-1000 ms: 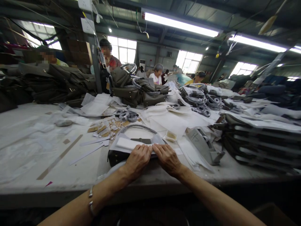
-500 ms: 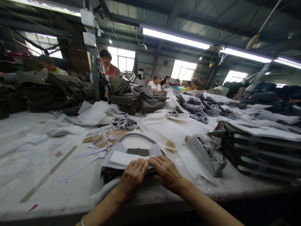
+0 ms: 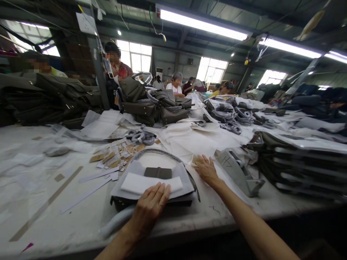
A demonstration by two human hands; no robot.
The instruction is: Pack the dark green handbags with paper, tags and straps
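A dark olive handbag [image 3: 119,204] lies at the table's front edge, its wrapped handle [image 3: 141,153] arching away from me. White foam sheeting covers its top, and a folded white foam strip [image 3: 135,183] rests there below a dark olive flap tab [image 3: 157,173]. My left hand [image 3: 151,204] lies flat on the strip's near edge, fingers stretched out and close together. Right of the bag, my right hand [image 3: 207,169] is open with fingers apart, reaching over a small dish [image 3: 194,159] with a yellowish pad. Its fingertips partly hide the dish; contact is unclear.
A grey tape dispenser [image 3: 234,173] stands right of my right hand, beside a stack of wrapped bags [image 3: 303,169]. Loose tags [image 3: 119,153] and paper strips lie left. White sheets [image 3: 187,141] and piled bags [image 3: 173,112] spread behind. Several people work farther back.
My right hand has left the foam strip and moved right and forward to the small dish. My left hand stays on the strip. The view has shifted slightly.
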